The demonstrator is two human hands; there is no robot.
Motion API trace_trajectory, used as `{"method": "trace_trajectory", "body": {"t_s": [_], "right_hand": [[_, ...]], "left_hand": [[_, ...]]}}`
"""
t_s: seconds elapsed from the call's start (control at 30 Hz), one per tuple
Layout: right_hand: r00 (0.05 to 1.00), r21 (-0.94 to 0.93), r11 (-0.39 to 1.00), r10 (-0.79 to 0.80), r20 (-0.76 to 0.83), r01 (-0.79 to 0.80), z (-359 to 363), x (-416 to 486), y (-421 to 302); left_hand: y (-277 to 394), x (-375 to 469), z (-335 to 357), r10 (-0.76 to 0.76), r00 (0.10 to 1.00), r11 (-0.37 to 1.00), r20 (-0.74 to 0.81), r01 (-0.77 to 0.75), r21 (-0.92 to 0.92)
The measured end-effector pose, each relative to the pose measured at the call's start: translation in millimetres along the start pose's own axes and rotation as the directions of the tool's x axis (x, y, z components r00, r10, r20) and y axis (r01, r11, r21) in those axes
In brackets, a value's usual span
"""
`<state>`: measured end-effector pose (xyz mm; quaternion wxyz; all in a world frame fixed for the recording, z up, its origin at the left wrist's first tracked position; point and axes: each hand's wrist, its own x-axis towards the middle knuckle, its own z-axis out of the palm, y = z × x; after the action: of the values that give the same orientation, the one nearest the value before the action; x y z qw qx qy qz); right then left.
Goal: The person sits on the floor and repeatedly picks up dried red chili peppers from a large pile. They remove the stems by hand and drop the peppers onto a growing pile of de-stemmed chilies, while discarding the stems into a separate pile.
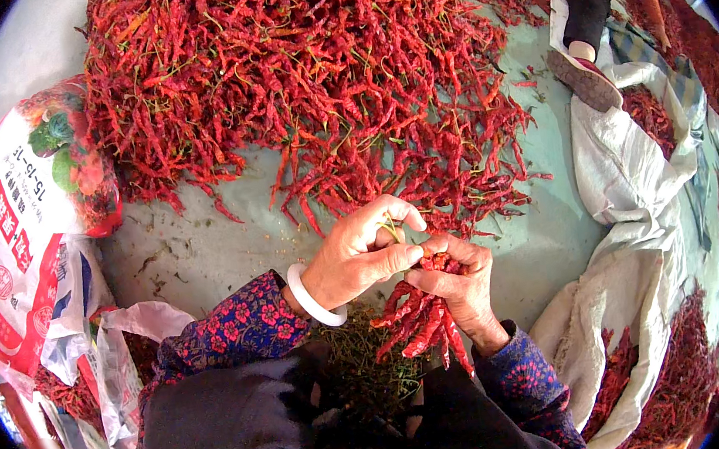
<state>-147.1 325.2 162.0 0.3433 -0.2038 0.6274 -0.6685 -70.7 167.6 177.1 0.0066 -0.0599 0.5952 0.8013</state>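
A bunch of dried red chili peppers (432,322) hangs from my right hand (460,279), its thumb and fingers closed around the stem ends. My left hand (362,250), with a white bangle (315,298) at its wrist, touches the top of the bunch. Green stems (391,228) show between its curled fingers. Just beyond both hands spreads a large heap of dried red chili peppers (292,80) on the floor. Below the hands, between my knees, lies a pile of greenish-brown stems (367,362).
Printed plastic sacks (26,240) stand at the left, with chilies beside them. Pale woven sacks (632,196) holding chilies line the right side. Another person (580,10) sits at the upper right, a shoe (584,79) near the heap. Loose debris (159,258) dots the floor.
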Motion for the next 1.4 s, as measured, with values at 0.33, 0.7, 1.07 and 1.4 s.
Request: {"method": "trace_trajectory", "body": {"t_s": [0.33,0.7,1.07,1.4], "right_hand": [[0.984,0.017,0.998,0.069,-0.164,-0.067,12,-5,7],[0.950,0.607,0.777,0.291,-0.114,-0.166,-49,8,35],[0.917,0.959,0.148,0.357,0.178,-0.243,-79,-4,87],[0.870,0.817,0.401,0.437,0.227,-0.414,-40,-12,81]], "left_hand": [[-8,2,2,0.609,0.567,-0.185,0.555,-0.579,0.794],[-33,-64,10,-0.038,0.979,0.882,0.201,-0.062,0.468],[-92,-42,-82,0.033,0.995,0.419,-0.099,0.076,0.905],[-142,-59,-117,-0.032,0.999,-0.095,-0.014,0.011,0.995]]}}
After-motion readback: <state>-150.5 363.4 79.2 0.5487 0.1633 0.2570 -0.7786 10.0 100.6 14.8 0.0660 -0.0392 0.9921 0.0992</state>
